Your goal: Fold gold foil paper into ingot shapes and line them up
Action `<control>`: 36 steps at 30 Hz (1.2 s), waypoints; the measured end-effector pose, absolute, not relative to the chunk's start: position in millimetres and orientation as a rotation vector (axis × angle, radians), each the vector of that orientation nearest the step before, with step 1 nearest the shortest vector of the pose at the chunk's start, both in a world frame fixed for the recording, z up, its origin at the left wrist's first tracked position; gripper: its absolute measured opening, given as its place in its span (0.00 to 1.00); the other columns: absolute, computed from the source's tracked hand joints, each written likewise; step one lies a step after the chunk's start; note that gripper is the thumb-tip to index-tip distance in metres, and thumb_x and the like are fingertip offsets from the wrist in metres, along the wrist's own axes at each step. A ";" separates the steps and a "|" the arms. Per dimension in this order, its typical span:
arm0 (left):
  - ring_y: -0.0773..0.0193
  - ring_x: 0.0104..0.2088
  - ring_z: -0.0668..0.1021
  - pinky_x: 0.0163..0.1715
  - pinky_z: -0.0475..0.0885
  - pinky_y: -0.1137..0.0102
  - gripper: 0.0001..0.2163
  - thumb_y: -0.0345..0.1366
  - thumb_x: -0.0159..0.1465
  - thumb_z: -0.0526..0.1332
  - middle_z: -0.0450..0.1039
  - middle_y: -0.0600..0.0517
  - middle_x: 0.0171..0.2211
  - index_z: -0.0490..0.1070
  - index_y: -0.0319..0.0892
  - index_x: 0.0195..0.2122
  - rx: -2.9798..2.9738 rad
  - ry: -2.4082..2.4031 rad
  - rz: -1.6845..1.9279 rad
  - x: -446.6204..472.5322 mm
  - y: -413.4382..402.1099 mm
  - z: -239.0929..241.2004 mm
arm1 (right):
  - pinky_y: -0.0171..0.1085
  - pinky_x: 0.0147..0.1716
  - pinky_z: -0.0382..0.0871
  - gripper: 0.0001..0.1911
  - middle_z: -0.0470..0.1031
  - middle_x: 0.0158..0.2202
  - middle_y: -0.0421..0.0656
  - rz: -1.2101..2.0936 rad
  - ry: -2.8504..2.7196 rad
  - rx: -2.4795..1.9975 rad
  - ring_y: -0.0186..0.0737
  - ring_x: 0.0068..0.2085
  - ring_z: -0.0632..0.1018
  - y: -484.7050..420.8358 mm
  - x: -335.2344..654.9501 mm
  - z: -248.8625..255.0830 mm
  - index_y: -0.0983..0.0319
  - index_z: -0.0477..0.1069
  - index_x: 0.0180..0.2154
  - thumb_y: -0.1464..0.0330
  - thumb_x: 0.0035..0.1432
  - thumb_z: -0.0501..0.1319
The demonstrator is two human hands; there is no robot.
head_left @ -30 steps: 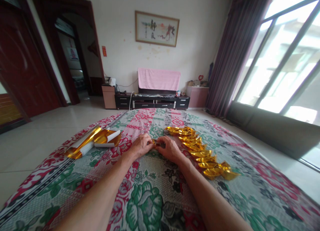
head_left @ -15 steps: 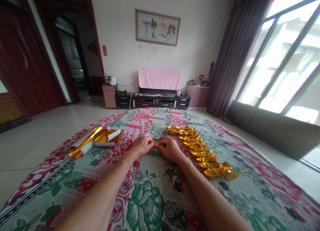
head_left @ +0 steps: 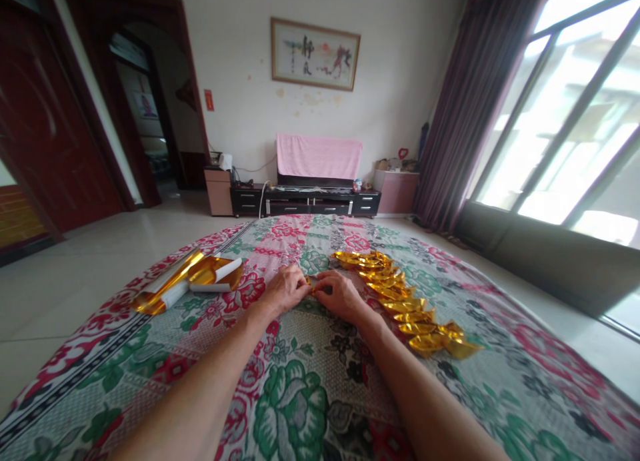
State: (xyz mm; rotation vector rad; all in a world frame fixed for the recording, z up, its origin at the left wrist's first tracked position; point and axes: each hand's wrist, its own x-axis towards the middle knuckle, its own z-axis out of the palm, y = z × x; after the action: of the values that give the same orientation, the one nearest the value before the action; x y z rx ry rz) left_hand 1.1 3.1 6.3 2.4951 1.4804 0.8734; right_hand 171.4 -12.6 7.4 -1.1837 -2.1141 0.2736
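My left hand [head_left: 284, 290] and my right hand [head_left: 340, 294] meet at the middle of a flowered cloth [head_left: 300, 394], fingers pinched together on a small piece of gold foil paper [head_left: 313, 284] that is mostly hidden between them. To the right of my right hand runs a row of several folded gold foil ingots [head_left: 400, 304], stretching from the far middle toward the near right. To the left lies a stack of gold foil sheets [head_left: 187, 279], partly curled, with white backs showing.
The cloth covers the floor; pale tiles [head_left: 75, 274] lie to the left. A dark TV cabinet [head_left: 305, 203] with a pink towel stands at the far wall. A dark curtain [head_left: 470, 108] and a large window are at the right, a dark red door at the left.
My hands have drawn slightly closer together over the gold piece, hiding more of it. Everything else stays where it was.
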 end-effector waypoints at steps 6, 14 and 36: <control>0.67 0.32 0.70 0.34 0.64 0.72 0.07 0.35 0.55 0.57 0.68 0.51 0.29 0.69 0.40 0.22 2.504 1.509 0.860 2.2 2.9 6.2 | 0.35 0.44 0.65 0.07 0.73 0.41 0.43 0.276 -2.117 -1.187 0.37 0.41 0.74 -11.4 171.8 6.1 0.59 0.77 0.28 0.71 0.47 0.59; 0.66 0.32 0.71 0.35 0.64 0.71 0.07 0.34 0.54 0.56 0.67 0.51 0.28 0.68 0.40 0.22 2.509 1.546 0.859 3.5 5.4 3.5 | 0.34 0.44 0.65 0.07 0.73 0.41 0.43 0.287 -2.114 -1.171 0.37 0.41 0.74 -9.9 172.9 4.7 0.59 0.77 0.28 0.72 0.47 0.59; 0.65 0.33 0.71 0.35 0.65 0.71 0.07 0.35 0.53 0.57 0.68 0.51 0.28 0.70 0.40 0.22 2.474 1.528 0.861 2.5 8.6 2.3 | 0.34 0.40 0.66 0.06 0.74 0.38 0.45 0.260 -2.049 -1.305 0.38 0.39 0.74 -14.5 163.5 10.0 0.61 0.76 0.23 0.69 0.47 0.61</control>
State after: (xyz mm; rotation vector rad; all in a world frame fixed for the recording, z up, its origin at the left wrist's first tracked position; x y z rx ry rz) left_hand 2.5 8.6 2.3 2.4736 1.5279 0.8615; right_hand 163.5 -14.5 10.0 -1.3054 -2.0488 0.2602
